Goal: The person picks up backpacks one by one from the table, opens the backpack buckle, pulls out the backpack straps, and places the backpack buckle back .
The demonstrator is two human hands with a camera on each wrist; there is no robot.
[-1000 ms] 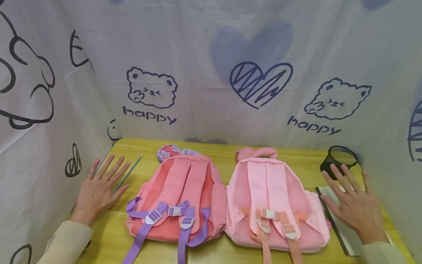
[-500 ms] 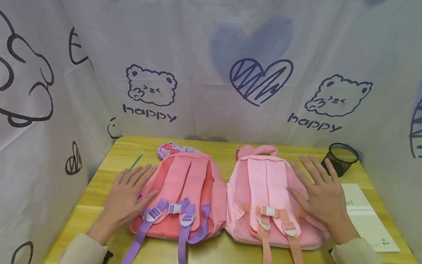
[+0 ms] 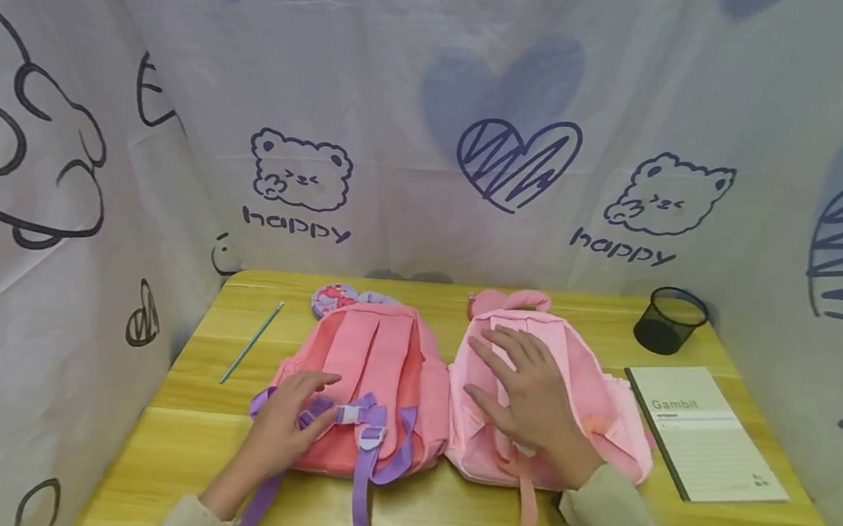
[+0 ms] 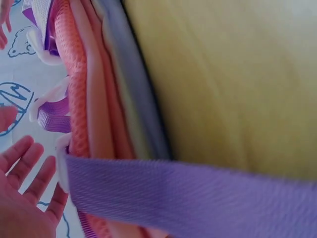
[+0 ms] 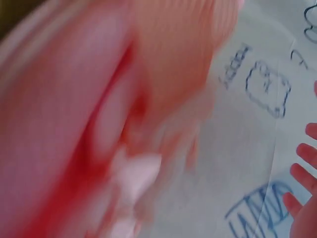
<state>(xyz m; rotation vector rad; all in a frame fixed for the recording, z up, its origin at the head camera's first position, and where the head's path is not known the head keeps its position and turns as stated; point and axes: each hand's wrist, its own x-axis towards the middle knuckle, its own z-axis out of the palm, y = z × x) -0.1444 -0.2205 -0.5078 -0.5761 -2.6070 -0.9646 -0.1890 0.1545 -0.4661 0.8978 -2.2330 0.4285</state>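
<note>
Left hand (image 3: 290,423) is over the coral-pink backpack (image 3: 374,380), right hand (image 3: 530,394) over the pale pink backpack (image 3: 591,386), both pretty loose and not gripping anything. Bags lie side by side, touching, on the wood-grain table (image 3: 444,524).

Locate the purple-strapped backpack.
In the head view, the purple-strapped backpack lies left of centre, between the pencil and the paler backpack, the left hand over its lower left.

Blurred pink bag (image 5: 54,109), right hand (image 5: 305,178) at the right edge.
Orange strap (image 5: 171,54) and white buckle (image 5: 136,173) smear beside the bag; behind hangs a sheet (image 5: 237,144) with a bear (image 5: 269,88) and striped heart (image 5: 260,213).
</note>
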